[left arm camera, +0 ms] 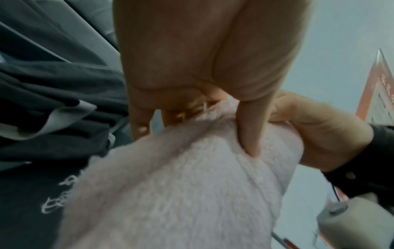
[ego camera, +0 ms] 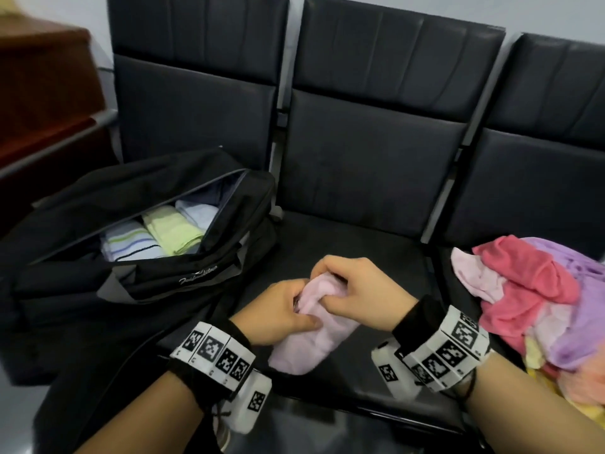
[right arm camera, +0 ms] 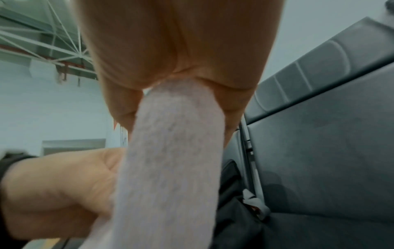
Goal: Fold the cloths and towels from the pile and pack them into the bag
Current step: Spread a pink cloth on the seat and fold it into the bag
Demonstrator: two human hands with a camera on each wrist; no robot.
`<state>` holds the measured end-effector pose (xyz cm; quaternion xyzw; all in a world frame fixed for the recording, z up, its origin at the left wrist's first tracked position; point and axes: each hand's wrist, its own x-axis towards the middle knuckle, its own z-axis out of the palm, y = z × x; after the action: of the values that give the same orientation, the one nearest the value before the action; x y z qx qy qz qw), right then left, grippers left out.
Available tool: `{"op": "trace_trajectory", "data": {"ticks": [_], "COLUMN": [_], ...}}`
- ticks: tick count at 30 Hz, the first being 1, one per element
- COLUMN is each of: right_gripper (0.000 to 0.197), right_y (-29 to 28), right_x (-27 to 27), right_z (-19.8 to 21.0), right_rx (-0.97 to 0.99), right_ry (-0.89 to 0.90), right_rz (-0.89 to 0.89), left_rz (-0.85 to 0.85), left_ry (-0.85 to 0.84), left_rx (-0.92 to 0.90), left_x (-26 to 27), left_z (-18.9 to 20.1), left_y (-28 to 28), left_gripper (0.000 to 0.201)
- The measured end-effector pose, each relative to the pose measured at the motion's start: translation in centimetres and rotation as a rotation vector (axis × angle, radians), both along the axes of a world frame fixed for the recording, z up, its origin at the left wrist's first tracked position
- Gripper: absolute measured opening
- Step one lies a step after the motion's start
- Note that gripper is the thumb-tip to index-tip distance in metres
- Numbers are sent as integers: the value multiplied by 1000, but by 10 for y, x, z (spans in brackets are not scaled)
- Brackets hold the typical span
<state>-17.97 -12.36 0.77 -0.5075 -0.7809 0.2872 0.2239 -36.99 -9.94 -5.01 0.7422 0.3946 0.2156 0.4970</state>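
A pale pink towel (ego camera: 312, 339), folded into a thick roll, lies over the front of the middle seat. My left hand (ego camera: 283, 311) grips its left side with the thumb pressed on top. My right hand (ego camera: 353, 291) curls over its far end. In the left wrist view the left hand (left arm camera: 213, 109) digs its thumb into the pink towel (left arm camera: 181, 193). The right wrist view has my right hand (right arm camera: 179, 94) clamped on the towel's (right arm camera: 170, 168) end. The black bag (ego camera: 108, 257) sits open on the left seat, with folded cloths (ego camera: 157, 235) inside. The pile (ego camera: 537, 303) of cloths lies at the right.
A row of black padded seats (ego camera: 376, 152) with high backs runs behind my hands. A dark wooden piece of furniture (ego camera: 42, 103) stands at the far left. The pile of pink, purple, orange and yellow cloths covers the right seat.
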Motion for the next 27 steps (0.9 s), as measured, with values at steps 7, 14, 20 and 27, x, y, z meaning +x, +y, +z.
{"op": "trace_trajectory", "data": {"ticks": [7, 14, 20, 27], "right_gripper": [65, 34, 32, 49], "right_y": [72, 139, 215, 252], "right_x": [-70, -166, -231, -327], "right_z": [-15, -40, -32, -70], "right_rx": [-189, -331, -174, -214], "right_ry": [431, 519, 452, 361], "right_rz": [-86, 33, -33, 17], "left_rz": [344, 556, 903, 1084], "left_ry": [-316, -328, 99, 680], "left_rx": [-79, -102, 221, 7], "left_x": [-87, -173, -281, -355], "left_z": [26, 16, 7, 4], "left_y": [43, 89, 125, 137], "left_gripper": [31, 19, 8, 30]}}
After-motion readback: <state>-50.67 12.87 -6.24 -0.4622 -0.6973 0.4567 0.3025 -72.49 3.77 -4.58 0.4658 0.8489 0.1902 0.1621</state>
